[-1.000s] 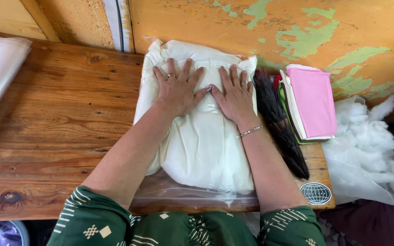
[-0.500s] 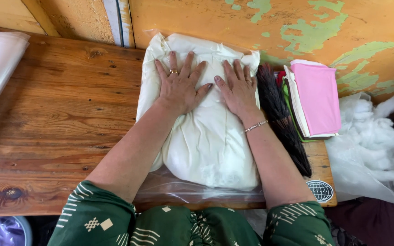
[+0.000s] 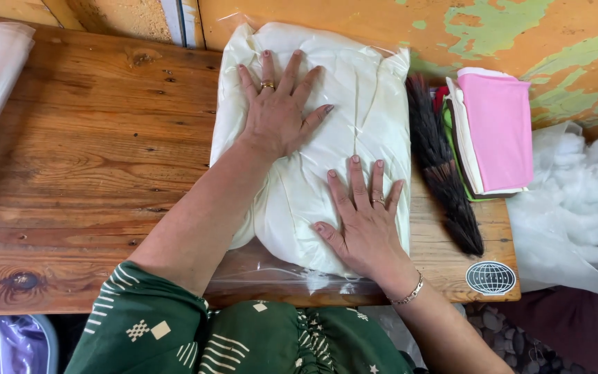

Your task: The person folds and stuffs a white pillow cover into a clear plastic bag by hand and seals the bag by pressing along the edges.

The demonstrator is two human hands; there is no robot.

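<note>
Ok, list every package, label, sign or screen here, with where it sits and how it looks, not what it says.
Clear plastic bag: flat on the wooden table, holding cream fabric; left hand and right hand lie flat on it.
Round sticker: table's near right corner, black and white globe grid.
Clear plastic bag: right of the table, holding white stuffing.
No signs or screens.

A cream-white cushion (image 3: 340,138) lay inside a clear plastic bag (image 3: 282,273) on a warm brown wooden table (image 3: 84,159) with dark knots. The sleeves (image 3: 167,325) were dark green with a cream pattern (stripes and small squares). Gold rings showed on the left hand (image 3: 278,111) and right hand (image 3: 365,218). A black brush (image 3: 444,166) lay beside folded pink cloth (image 3: 503,128). White stuffing (image 3: 576,208) sat at the right. The wall (image 3: 506,34) was orange with green patches.
</note>
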